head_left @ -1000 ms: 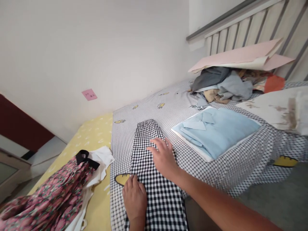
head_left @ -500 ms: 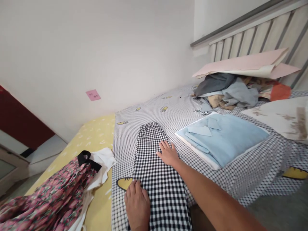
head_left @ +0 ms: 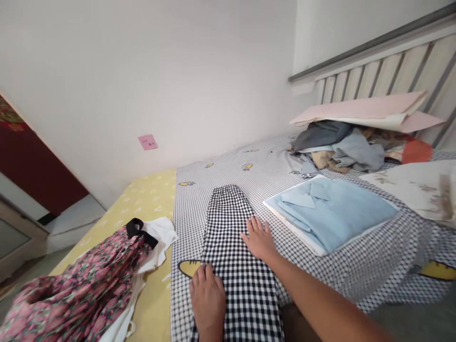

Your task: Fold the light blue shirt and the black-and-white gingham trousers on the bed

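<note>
Black-and-white checked trousers with a gathered elastic waist lie folded lengthwise on the bed, waist end away from me. My right hand rests palm down on their right edge, fingers spread. At the left edge, lower down, my left hand lies on the cloth, its fingers close together and slightly bent. Neither hand lifts the fabric. Right of the trousers is a neatly folded light blue shirt with its collar up top, on a white backing.
Left, a pink floral garment with a black collar lies over white cloth on a yellow sheet. A heap of mixed clothes sits under folded pink card at the far right, near a patterned white cloth.
The view has shifted slightly, so everything sits a little lower and further right. Both hands stay on the trousers, with the right hand's fingers still spread.
</note>
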A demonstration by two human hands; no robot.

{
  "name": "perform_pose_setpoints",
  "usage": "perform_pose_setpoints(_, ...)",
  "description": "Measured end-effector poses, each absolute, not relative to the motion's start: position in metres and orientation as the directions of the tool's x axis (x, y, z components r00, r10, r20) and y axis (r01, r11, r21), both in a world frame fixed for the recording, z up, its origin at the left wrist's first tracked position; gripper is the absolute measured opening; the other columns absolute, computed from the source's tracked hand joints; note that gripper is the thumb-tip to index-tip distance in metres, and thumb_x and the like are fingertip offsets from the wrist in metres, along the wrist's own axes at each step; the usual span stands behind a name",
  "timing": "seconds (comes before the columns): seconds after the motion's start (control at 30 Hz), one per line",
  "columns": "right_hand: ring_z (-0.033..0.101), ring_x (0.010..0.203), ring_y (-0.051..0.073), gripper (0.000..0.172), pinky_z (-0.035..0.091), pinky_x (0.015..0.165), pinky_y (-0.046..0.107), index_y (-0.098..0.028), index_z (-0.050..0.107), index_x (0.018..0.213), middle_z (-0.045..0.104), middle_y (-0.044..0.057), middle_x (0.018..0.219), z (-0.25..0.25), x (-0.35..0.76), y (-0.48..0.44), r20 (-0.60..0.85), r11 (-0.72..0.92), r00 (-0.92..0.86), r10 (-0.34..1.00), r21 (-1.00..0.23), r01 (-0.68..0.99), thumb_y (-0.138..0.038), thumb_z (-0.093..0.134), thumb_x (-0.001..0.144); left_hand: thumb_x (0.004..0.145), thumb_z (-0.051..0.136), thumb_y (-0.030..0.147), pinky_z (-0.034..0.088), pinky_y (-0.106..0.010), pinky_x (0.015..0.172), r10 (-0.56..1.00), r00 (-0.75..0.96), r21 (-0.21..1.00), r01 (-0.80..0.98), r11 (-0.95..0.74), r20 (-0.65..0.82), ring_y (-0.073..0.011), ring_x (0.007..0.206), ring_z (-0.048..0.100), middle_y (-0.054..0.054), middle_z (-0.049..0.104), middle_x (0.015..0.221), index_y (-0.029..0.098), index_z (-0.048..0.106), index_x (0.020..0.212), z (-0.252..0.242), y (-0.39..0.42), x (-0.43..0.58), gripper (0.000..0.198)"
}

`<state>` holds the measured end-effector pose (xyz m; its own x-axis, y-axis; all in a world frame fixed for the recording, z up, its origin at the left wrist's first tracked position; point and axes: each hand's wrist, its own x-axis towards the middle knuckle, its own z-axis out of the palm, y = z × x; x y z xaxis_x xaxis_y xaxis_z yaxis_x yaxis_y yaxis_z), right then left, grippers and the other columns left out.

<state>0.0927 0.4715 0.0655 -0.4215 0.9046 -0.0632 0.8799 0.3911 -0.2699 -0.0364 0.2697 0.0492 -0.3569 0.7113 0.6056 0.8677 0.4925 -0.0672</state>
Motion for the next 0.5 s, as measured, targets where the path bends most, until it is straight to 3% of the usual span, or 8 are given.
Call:
perform_pose_setpoints(0.17,0.001,0.161,0.030,0.082,-0.004,0.128,0.057,-0.015,0.020,0.166,0.007,0.006,0.175,0.065,0.111,0.455,-0.021,0.425,-0.444,0.896,-0.252,0.869,-0.062,0.003,0.102,0.098,0.045,0.012,0.047,-0.041,0.099,0.708,-0.372,-0.039,0.870,0.491,0.600,-0.0260,0.114,0.060,-0.011,0.069,0.119,0.014,0.069,0.112,0.047,0.269,-0.035,0.028)
perform_pose_setpoints(0.5,0.007,0.161,0.030,0.075,0.002,0.130,0.054,-0.018,0.026,0.165,0.014,0.006,0.173,0.055,0.148,0.412,0.019,0.453,-0.456,0.890,-0.171,0.875,-0.059,0.016,0.103,0.099,0.042,0.013,0.044,-0.040,0.101,0.700,-0.418,0.046,0.874,0.484,0.580,-0.0247,0.115,0.059,-0.009,0.070,0.117,0.016,0.070,0.109,0.054,0.269,-0.029,0.030)
